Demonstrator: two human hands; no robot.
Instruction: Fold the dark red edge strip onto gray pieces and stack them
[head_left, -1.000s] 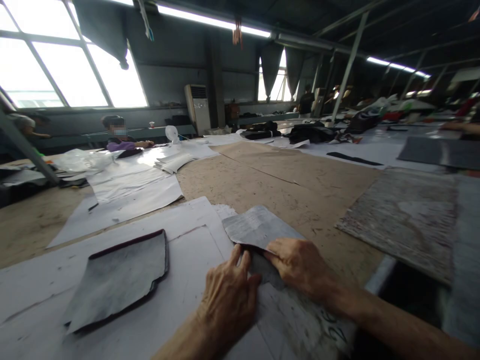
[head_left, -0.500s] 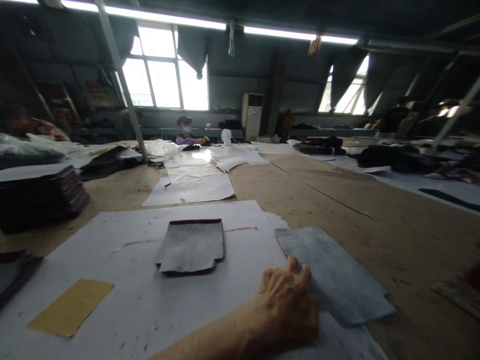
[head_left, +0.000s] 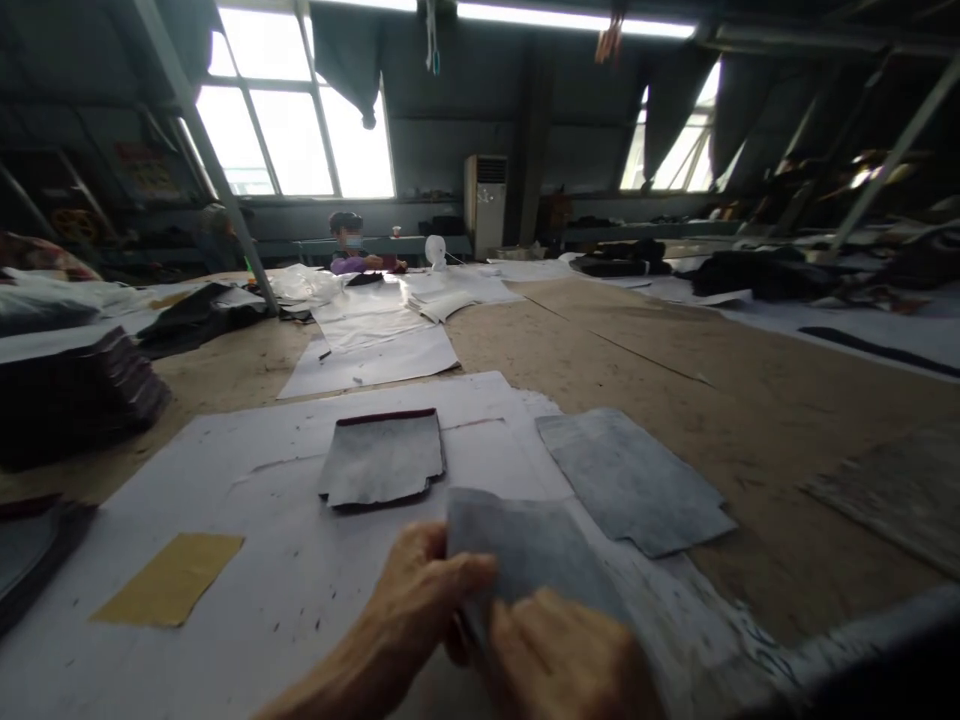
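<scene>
The left hand (head_left: 416, 600) pinches the near left corner of a thin grey sheet of leather-like material (head_left: 525, 555), thumb laid on top and the fingers curled beneath, so the piece is lifted off the table and tilts up toward the camera. The right hand (head_left: 559, 655) sits just beside it at the sheet's near edge, fingers folded in against the underside; whether it truly grips or only steadies the piece cannot be made out, as the hand hides its own fingertips. The sheet holds a fairly flat face while raised at one end, which suggests something light and pliant but with enough body not to flop; its matte surface looks unlikely to slip. Corners and edges seem the best places to take hold, since the flat middle offers no purchase. Beyond it, a similar grey cut panel with a notched outline (head_left: 630, 480) lies flat, partly on the wide white paper covering (head_left: 247, 590) and partly on the brown fibreboard tabletop (head_left: 675, 350). To the left lies a smaller grey piece with a dark red upper edge (head_left: 382, 458), and nearer the left side a yellow-brown rectangular slip (head_left: 169, 580). A dark stack of cut pieces (head_left: 75, 390) sits at the far left, and a person in a purple top (head_left: 352, 250) is at the far end of the table.
</scene>
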